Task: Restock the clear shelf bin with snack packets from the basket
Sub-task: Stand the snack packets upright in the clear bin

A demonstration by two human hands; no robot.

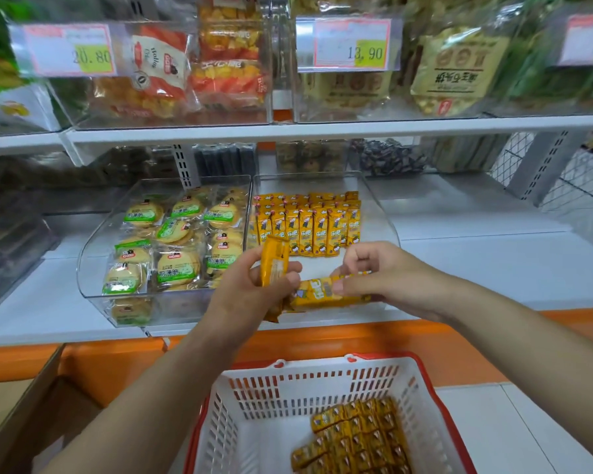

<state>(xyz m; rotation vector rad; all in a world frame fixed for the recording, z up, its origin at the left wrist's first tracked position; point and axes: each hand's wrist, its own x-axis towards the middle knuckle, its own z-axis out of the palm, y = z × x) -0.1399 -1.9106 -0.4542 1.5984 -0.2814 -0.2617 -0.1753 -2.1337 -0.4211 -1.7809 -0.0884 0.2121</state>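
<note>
A clear shelf bin (380,213) on the lower shelf holds rows of upright yellow snack packets (308,224) at its back; its front floor is bare. My left hand (254,285) grips a bunch of yellow packets (274,265) upright at the bin's front left. My right hand (374,271) pinches another yellow packet (322,294) lying sideways over the bin's front edge. Below, a white basket with a red rim (288,398) holds several more yellow packets (356,436) in its right half.
A second clear bin (86,265) left of the first is full of green-labelled biscuit packs (178,241). The upper shelf (322,130) carries bins of bagged snacks with price tags. A cardboard box (31,405) stands at lower left, beside the orange shelf edge (117,354).
</note>
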